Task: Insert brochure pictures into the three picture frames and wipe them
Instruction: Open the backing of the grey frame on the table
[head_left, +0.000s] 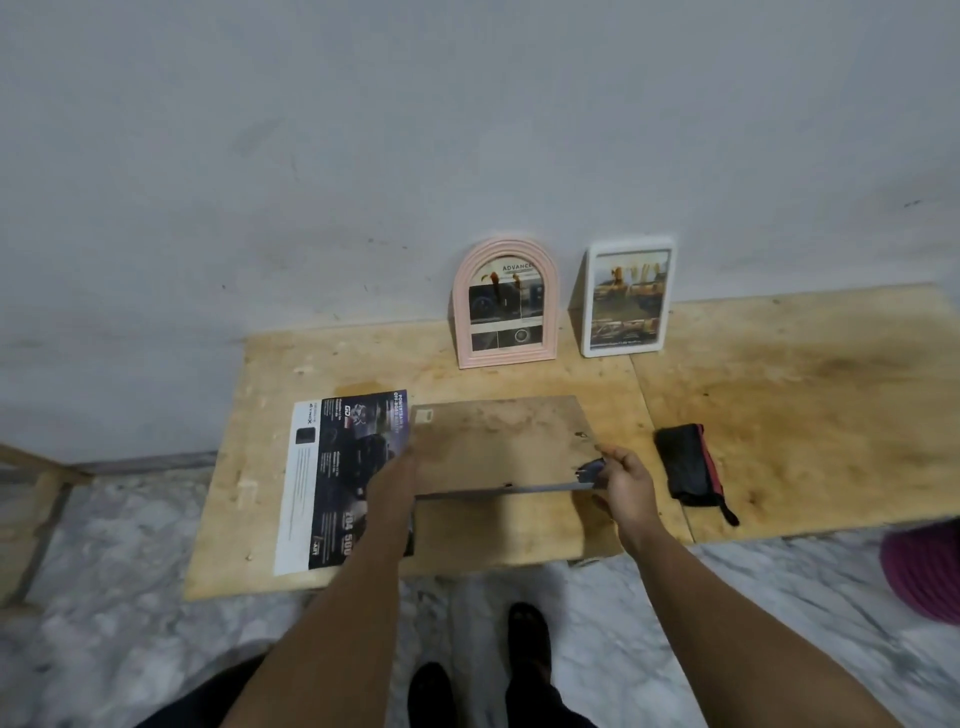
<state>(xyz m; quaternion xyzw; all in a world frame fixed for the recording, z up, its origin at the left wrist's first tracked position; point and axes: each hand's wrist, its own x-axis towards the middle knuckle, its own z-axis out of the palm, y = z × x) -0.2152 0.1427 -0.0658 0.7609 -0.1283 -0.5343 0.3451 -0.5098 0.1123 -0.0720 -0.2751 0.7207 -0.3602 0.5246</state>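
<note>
A brown backing board (498, 441) is tilted up over a frame (498, 525) that lies face down on the plywood (779, 389). My left hand (395, 480) holds the board's left edge. At its right edge my right hand (626, 480) pinches the board by a dark clip. Left of the frame a dark car brochure (340, 478) lies flat. A pink arched frame (506, 304) and a white rectangular frame (627, 297) lean upright against the wall, each with a picture in it.
A folded black cloth with a red edge (691, 470) lies on the plywood right of my right hand. A pink object (927, 566) sits at the right edge on the marble floor. A wooden stand (31, 499) is at the far left. My feet (527, 639) are below.
</note>
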